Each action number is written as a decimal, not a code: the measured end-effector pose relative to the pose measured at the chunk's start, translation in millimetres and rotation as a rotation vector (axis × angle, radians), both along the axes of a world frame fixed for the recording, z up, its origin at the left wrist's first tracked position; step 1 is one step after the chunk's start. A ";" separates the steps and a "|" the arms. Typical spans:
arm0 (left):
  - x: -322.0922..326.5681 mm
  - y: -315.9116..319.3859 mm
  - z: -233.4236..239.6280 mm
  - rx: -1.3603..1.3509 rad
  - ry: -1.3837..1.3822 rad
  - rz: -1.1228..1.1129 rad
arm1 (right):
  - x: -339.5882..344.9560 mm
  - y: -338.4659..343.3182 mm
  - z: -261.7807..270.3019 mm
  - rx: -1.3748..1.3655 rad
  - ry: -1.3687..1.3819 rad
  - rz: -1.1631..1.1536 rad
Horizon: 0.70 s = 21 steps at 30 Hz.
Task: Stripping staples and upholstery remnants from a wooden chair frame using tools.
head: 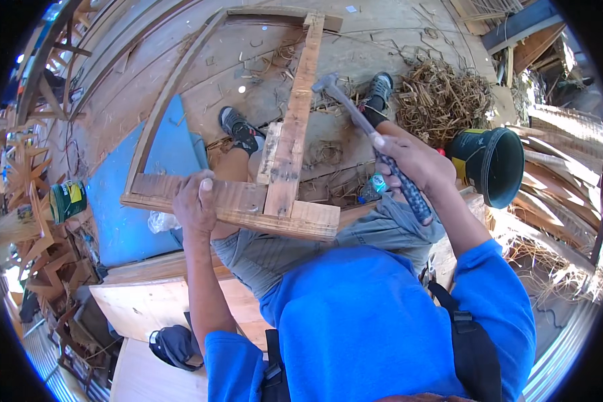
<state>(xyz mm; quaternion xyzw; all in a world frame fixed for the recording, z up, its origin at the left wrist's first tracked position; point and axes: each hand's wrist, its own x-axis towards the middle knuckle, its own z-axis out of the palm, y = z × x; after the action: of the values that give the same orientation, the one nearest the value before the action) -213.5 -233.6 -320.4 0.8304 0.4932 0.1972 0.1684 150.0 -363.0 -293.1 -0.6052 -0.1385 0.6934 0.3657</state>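
My left hand (196, 203) grips the near rail of a wooden frame (241, 196) that lies across my lap. A long upright board (301, 95) runs away from that rail, and a short wood block (270, 153) sits against its left side. Thin strips form the frame's left and far sides. In my right hand (414, 158) is a claw hammer (349, 103), held by its dark patterned handle. Its metal head (325, 82) is raised to the right of the upright board, apart from the wood.
A pile of dried plant stalks (444, 98) lies beside a dark green bucket (500, 166) on my right. Near my knee is a plastic bottle (374, 187). On the left are a blue sheet (125, 216) and a smaller green bucket (68, 201). A dark cap (173, 346) rests behind me.
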 end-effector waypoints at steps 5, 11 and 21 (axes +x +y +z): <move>-3.3 1.7 -2.4 0.026 0.002 -0.016 | 9.8 8.6 -16.2 0.017 0.130 -0.076; 3.4 5.3 -3.1 0.029 0.030 -0.025 | -15.4 -6.4 -16.6 0.023 -0.239 -0.247; 0.8 4.6 -2.2 0.007 0.009 -0.034 | 1.4 -3.3 -28.1 0.143 -0.086 -0.387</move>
<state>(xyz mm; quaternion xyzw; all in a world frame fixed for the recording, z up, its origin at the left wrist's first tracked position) -212.7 -229.0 -322.6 0.8402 0.4789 0.1924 0.1666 151.4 -366.4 -321.2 -0.6222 -0.0843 0.5721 0.5278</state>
